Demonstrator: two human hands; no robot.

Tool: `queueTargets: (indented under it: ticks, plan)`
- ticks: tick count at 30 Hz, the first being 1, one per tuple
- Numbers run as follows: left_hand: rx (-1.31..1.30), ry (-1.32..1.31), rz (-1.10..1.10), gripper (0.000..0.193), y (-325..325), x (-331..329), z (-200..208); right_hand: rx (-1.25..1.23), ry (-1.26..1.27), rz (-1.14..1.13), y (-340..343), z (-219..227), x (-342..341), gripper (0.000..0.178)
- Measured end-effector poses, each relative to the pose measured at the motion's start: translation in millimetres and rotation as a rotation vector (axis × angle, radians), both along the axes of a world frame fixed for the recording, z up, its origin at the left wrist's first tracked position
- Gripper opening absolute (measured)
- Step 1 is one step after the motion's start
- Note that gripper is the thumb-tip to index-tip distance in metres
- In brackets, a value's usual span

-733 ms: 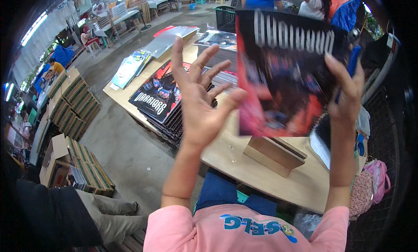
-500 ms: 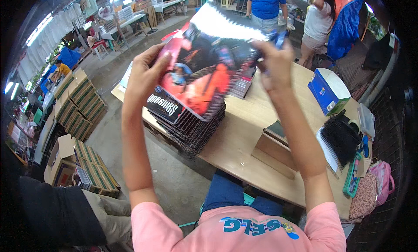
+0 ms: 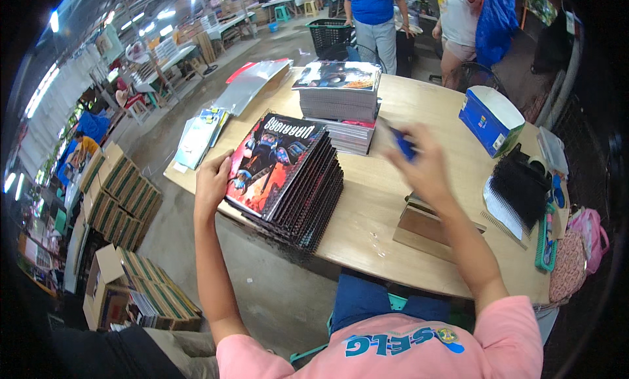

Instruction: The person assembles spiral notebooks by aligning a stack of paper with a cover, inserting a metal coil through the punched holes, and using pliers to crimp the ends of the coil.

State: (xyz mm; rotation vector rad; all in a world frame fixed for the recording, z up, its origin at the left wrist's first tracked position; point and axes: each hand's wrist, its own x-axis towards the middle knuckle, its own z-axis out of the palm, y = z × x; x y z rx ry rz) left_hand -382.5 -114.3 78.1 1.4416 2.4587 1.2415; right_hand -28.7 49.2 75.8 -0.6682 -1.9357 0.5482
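A stack of wire-bound notebooks [image 3: 278, 166] with red and black covers stands at the table's left front edge, black coils along its right side. My left hand [image 3: 213, 180] is closed on the left edge of the top notebook, thumb over the cover. To the right, above the table, my right hand [image 3: 422, 161] is curled around a small blue-handled tool [image 3: 403, 144]. Motion blurs the tool, and its exact kind cannot be made out. Behind the notebooks rises a pile of printed booklets [image 3: 337, 104].
A wooden block stand [image 3: 426, 231] sits under my right forearm. Further right are a blue box [image 3: 491, 122], black binding coils [image 3: 517, 205] and a green tray [image 3: 545, 245]. Plastic sleeves [image 3: 252, 87] lie at the far left. Cartons [image 3: 121, 195] stand on the floor; people stand beyond the table.
The notebook held up between both hands now rests on the stack. My right hand has let go of it and moved lower, still holding the blue tool. My view has shifted slightly.
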Motion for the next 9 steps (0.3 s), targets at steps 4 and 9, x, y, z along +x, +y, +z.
queueTargets:
  ticks: [4, 9]
  plan:
    - [-0.103, -0.220, -0.096, 0.041, -14, -14, 0, 0.132, -0.174, -0.614, 17, -82, 192, 0.034]
    - [0.412, -1.199, -0.785, 0.071, -6, -66, -52, -0.236, -0.807, -0.987, -39, -176, 320, 0.045]
